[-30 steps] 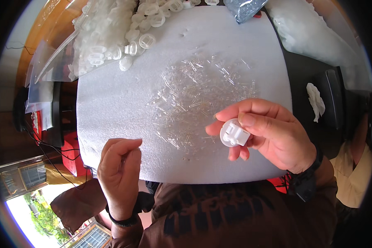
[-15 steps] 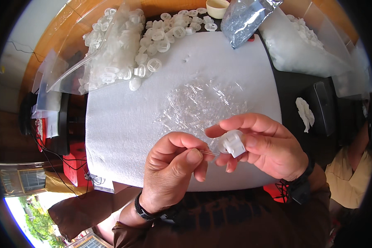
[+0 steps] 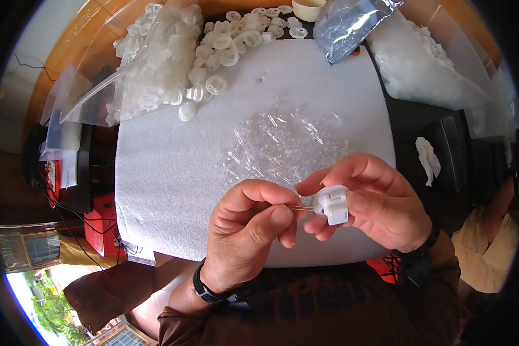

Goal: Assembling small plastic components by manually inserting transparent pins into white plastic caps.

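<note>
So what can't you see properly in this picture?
Head view only:
- Thin clear pin: its ends are hidden by the left hand and the white plastic part.
- White plastic part: its back is covered by the right hand.
- Clear pins on the foam sheet: too small to count.

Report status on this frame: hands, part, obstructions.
Left hand pinching thin clear pin at white plastic part. Right hand holding that part. Nothing between them.
</note>
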Available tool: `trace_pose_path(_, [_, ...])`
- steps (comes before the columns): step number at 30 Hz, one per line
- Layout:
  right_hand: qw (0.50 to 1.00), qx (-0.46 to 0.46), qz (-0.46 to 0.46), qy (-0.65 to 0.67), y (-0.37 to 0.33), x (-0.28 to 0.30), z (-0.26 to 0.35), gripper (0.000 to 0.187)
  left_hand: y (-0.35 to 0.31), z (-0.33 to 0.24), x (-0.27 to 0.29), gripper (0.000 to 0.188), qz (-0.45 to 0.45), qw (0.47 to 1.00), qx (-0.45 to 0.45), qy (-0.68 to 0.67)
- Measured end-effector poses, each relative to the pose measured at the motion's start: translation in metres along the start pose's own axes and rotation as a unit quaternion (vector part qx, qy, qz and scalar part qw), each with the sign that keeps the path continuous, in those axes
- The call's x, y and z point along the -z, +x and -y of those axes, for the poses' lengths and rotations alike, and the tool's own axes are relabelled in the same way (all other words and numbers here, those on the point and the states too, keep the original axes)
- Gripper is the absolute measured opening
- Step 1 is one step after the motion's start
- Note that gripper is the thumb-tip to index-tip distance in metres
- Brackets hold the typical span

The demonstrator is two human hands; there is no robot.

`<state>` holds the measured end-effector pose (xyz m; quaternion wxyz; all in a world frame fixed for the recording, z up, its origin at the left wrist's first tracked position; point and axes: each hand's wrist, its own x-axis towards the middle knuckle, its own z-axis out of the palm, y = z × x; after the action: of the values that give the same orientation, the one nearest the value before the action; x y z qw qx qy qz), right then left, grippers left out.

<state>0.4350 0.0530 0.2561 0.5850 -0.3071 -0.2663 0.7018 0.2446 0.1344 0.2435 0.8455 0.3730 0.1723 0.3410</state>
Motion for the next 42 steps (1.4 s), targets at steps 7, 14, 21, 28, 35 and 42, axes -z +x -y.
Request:
trace_pose_path(7, [1.000,-0.018,-0.008,-0.007,0.000,0.000,0.001,0.026,-0.003,0.001,0.005,0.015,0.015,0.999,-0.024,0.021])
trace_pose_path(14, [1.000,-0.015,-0.004,-0.016,0.001,0.002,0.000,0.028,-0.005,0.001,-0.002,0.013,0.007,0.994,-0.052,0.099])
trace_pose_path(21, [0.999,-0.007,0.032,0.028,0.002,0.006,-0.001,0.029,-0.009,0.002,-0.006,0.011,-0.044,0.987,-0.061,0.142])
trace_pose_path(28, [1.000,-0.006,0.006,-0.021,0.000,0.004,-0.005,0.031,-0.009,0.004,-0.007,0.012,-0.055,0.988,-0.058,0.129])
trace_pose_path(35, [1.000,-0.006,0.004,-0.027,0.002,0.004,-0.005,0.032,-0.011,0.002,-0.006,0.012,-0.065,0.989,-0.051,0.126])
trace_pose_path(42, [0.999,0.005,0.009,-0.033,0.003,0.005,-0.008,0.031,-0.011,0.002,-0.006,0.011,-0.064,0.991,-0.036,0.116])
